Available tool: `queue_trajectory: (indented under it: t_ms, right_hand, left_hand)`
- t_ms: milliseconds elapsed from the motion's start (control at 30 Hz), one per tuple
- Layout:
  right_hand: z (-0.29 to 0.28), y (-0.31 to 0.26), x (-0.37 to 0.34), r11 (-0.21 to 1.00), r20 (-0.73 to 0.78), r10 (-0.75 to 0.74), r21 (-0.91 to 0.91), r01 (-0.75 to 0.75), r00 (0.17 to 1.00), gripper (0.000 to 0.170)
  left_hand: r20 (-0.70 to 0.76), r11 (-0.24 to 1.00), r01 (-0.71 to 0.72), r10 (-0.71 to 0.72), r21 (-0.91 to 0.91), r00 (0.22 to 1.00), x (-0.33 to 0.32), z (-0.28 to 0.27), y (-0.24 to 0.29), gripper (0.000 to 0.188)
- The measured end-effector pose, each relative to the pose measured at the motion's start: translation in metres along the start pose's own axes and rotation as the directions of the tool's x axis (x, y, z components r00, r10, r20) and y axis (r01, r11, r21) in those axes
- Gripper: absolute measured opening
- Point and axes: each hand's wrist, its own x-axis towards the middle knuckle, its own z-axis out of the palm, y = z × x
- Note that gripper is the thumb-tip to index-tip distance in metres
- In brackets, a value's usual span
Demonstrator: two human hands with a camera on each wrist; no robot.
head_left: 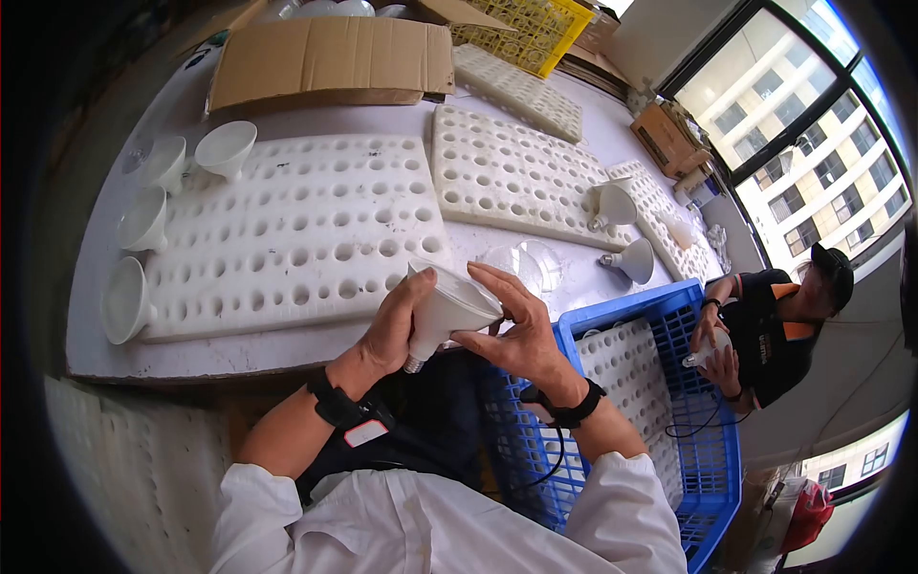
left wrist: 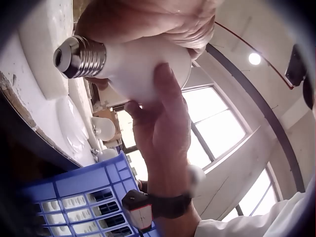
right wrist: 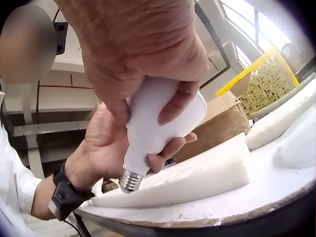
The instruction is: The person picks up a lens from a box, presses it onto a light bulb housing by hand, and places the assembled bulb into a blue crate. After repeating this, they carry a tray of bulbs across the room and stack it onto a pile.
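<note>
A white cone-shaped bulb [head_left: 449, 308] with a metal screw base is held between both hands at the table's front edge. My left hand [head_left: 394, 320] grips its side near the neck, and my right hand [head_left: 521, 330] has its thumb and fingers round the wide end. In the left wrist view the screw base [left wrist: 81, 57] points left, with the right hand [left wrist: 163, 118] on the bulb's far side. The right wrist view shows the bulb [right wrist: 155, 123] tilted, base down, the left hand's fingers [right wrist: 170, 150] behind it.
Foam trays with holes [head_left: 316, 230] cover much of the table. Several white cones [head_left: 126, 298] stand at the left; two bulbs [head_left: 636, 260] lie at the right. A blue crate [head_left: 732, 459], a cardboard box [head_left: 330, 57], a yellow crate [head_left: 559, 29] and another person [head_left: 779, 325] surround it.
</note>
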Motion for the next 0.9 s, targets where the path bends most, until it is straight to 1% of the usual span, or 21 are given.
queue_trajectory:
  t_ms: [33, 67, 100, 133, 167, 233, 267, 333, 367, 400, 433, 500, 567, 600, 633, 733, 767, 800, 833, 867, 900]
  right_hand:
    - [-0.004, 0.001, 0.001, 0.996, 0.016, 0.049, 0.074, -0.050, 0.999, 0.080]
    - [-0.008, 0.001, 0.005, 0.988, 0.035, -0.111, -0.103, 0.114, 0.993, 0.083]
    - [-0.007, 0.002, 0.005, 0.988, 0.027, -0.110, -0.103, 0.112, 0.994, 0.083]
    - [-0.004, 0.003, 0.004, 0.998, 0.061, -0.053, 0.030, 0.051, 0.997, 0.084]
    - [-0.002, 0.003, 0.002, 0.987, 0.101, 0.000, 0.161, -0.016, 0.995, 0.085]
    - [-0.001, 0.006, -0.001, 0.980, 0.110, 0.011, 0.196, -0.033, 0.994, 0.084]
    - [0.001, 0.006, -0.002, 0.978, 0.108, 0.017, 0.205, -0.039, 0.994, 0.083]
    - [0.002, 0.006, -0.003, 0.975, 0.102, 0.025, 0.219, -0.047, 0.994, 0.082]
    - [0.003, 0.003, -0.004, 0.995, 0.067, 0.025, 0.091, -0.031, 0.997, 0.080]
    - [0.003, 0.002, -0.003, 0.999, 0.031, 0.015, -0.040, -0.014, 0.999, 0.077]
    - [0.005, 0.003, -0.002, 0.999, 0.030, 0.013, -0.035, -0.012, 0.999, 0.077]
    - [0.007, 0.004, -0.001, 0.978, -0.048, -0.159, -0.144, 0.151, 0.986, 0.073]
    - [0.009, 0.002, 0.000, 0.968, -0.064, -0.195, -0.171, 0.181, 0.979, 0.073]
    - [0.010, 0.001, -0.001, 0.958, -0.081, -0.225, -0.202, 0.205, 0.971, 0.073]
    - [0.009, -0.002, -0.001, 0.958, -0.079, -0.225, -0.199, 0.206, 0.971, 0.073]
    - [0.009, -0.011, 0.000, 0.955, -0.080, -0.186, -0.249, 0.161, 0.979, 0.073]
    - [0.008, -0.013, 0.001, 0.962, -0.038, -0.114, -0.254, 0.101, 0.993, 0.077]
    - [0.006, -0.014, 0.002, 0.964, 0.008, -0.040, -0.262, 0.041, 0.999, 0.082]
    - [0.004, -0.015, 0.003, 0.965, 0.001, -0.041, -0.260, 0.040, 0.999, 0.082]
    - [0.000, -0.014, 0.004, 0.993, -0.027, -0.035, -0.111, 0.032, 0.999, 0.088]
    - [-0.004, -0.013, 0.005, 0.999, -0.054, -0.026, 0.041, 0.028, 0.998, 0.094]
  left_hand:
    - [0.003, 1.000, 0.002, -0.003, 0.006, 1.000, 0.000, 0.000, 0.003, 0.060]
    - [0.057, 0.996, 0.050, -0.046, -0.075, 0.997, -0.002, 0.002, 0.007, 0.061]
    - [0.114, 0.983, 0.102, -0.085, -0.153, 0.990, -0.003, 0.004, 0.010, 0.063]
    - [-0.035, 0.978, 0.107, -0.115, -0.180, 0.993, -0.002, 0.011, 0.009, 0.065]
    - [-0.033, 0.978, 0.113, -0.121, -0.176, 0.992, -0.002, 0.010, 0.006, 0.065]
    - [0.043, 0.971, 0.149, -0.143, -0.189, 0.989, 0.001, 0.003, -0.001, 0.067]
    - [0.044, 0.971, 0.153, -0.147, -0.186, 0.988, 0.004, 0.002, -0.004, 0.067]
    - [-0.062, 0.997, 0.056, -0.059, -0.051, 0.996, 0.006, 0.006, -0.004, 0.070]
    - [-0.066, 0.997, 0.061, -0.064, -0.050, 0.996, 0.002, 0.013, -0.003, 0.070]
    - [-0.099, 0.970, -0.082, 0.108, 0.231, 0.989, -0.004, 0.021, -0.001, 0.073]
    - [-0.081, 0.844, -0.204, 0.278, 0.496, 0.957, -0.007, 0.028, 0.002, 0.077]
    - [-0.085, 0.836, -0.224, 0.305, 0.500, 0.949, -0.007, 0.028, -0.004, 0.075]
    - [-0.069, 0.832, -0.286, 0.359, 0.475, 0.931, -0.007, 0.031, -0.005, 0.068]
    - [-0.074, 0.834, -0.283, 0.358, 0.474, 0.931, -0.009, 0.033, -0.005, 0.068]
    - [-0.076, 0.868, -0.278, 0.336, 0.411, 0.939, -0.010, 0.034, -0.003, 0.065]
    - [-0.083, 0.930, -0.233, 0.266, 0.285, 0.960, -0.007, 0.028, -0.003, 0.061]
    - [-0.085, 0.957, -0.198, 0.220, 0.211, 0.972, -0.004, 0.025, -0.002, 0.061]
    - [-0.083, 0.957, -0.196, 0.218, 0.215, 0.972, -0.004, 0.023, -0.001, 0.061]
    - [-0.082, 0.989, -0.137, 0.141, 0.051, 0.987, -0.004, 0.022, 0.001, 0.062]
    - [-0.066, 0.992, -0.071, 0.065, -0.108, 0.996, -0.003, 0.020, 0.005, 0.065]
    - [-0.061, 0.993, -0.067, 0.062, -0.095, 0.996, -0.004, 0.017, 0.009, 0.065]
